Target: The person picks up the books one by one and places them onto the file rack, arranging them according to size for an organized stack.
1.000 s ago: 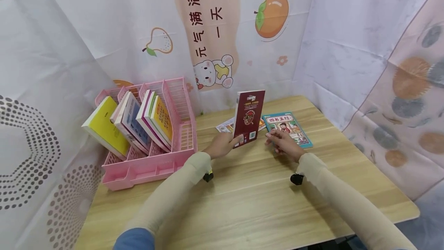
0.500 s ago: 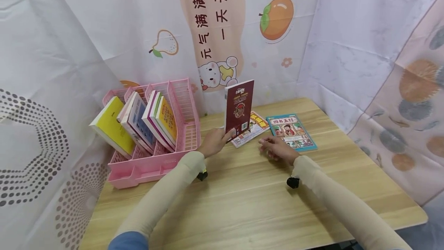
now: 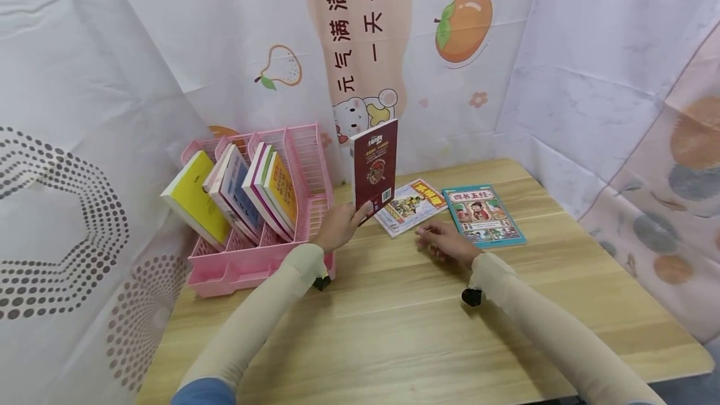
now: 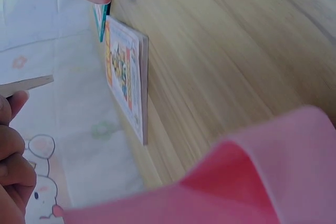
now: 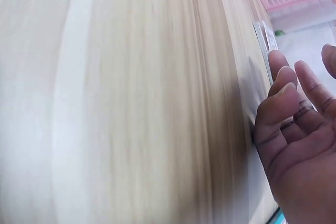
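Observation:
Upright above the table, a dark red book (image 3: pixel 374 164) is gripped at its lower edge by my left hand (image 3: pixel 337 225), thumb on the back cover. In the left wrist view that hand's curled fingers (image 4: pixel 16 156) show at the left edge, with only a sliver of the book. My right hand (image 3: pixel 447 242) hovers low over the table, fingers loosely bent and holding nothing, as the right wrist view of the hand (image 5: pixel 302 119) confirms. Just beyond it lie a white-bordered book (image 3: pixel 410 205) with a yellow picture and a blue-edged book (image 3: pixel 484 214), both flat.
A pink rack (image 3: pixel 242 267) stands at the left of the wooden table (image 3: pixel 416 336). Inside it lean a yellow book (image 3: pixel 201 199) and several others, such as an orange-covered book (image 3: pixel 281 189). Printed cloth (image 3: pixel 236 11) hangs behind the table.
My left hand has carried the dark red book leftward toward the rack, uncovering more of the white-bordered book. The right hand has shifted slightly left relative to the blue-edged book. The head view has shifted.

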Motion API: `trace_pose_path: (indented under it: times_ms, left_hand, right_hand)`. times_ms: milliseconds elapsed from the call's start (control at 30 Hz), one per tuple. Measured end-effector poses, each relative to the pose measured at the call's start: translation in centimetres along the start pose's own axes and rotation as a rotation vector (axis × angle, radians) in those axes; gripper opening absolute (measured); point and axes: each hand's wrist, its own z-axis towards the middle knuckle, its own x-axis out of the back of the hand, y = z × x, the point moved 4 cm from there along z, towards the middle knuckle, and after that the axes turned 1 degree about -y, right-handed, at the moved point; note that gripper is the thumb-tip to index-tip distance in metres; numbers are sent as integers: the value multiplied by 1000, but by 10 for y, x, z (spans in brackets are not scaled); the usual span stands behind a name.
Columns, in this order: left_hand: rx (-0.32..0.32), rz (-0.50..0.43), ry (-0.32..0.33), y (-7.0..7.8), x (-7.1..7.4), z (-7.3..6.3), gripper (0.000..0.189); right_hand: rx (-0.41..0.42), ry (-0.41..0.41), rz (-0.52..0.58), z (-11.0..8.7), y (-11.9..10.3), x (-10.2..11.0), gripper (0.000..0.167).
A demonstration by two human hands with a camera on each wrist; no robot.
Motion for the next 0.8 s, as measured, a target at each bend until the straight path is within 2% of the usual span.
trace_pose_path:
  times_ms: [167, 367, 467, 667, 800]
  left_hand:
    - [6, 36, 44, -9, 11, -6, 57]
    - [34, 8, 68, -19, 24, -16, 57]
    - [47, 34, 93, -23, 30, -19, 57]
    - [110, -5, 110, -34, 37, -27, 58]
    - [141, -16, 139, -42, 44, -33, 62]
  right_hand:
    - [-5, -13, 22, 6, -5, -11, 46]
    - [3, -48, 39, 14, -10, -26, 43]
    - [3, -55, 50, 17, -11, -31, 43]
    - [6, -65, 52, 23, -15, -42, 41]
    - [21, -83, 16, 27, -23, -50, 44]
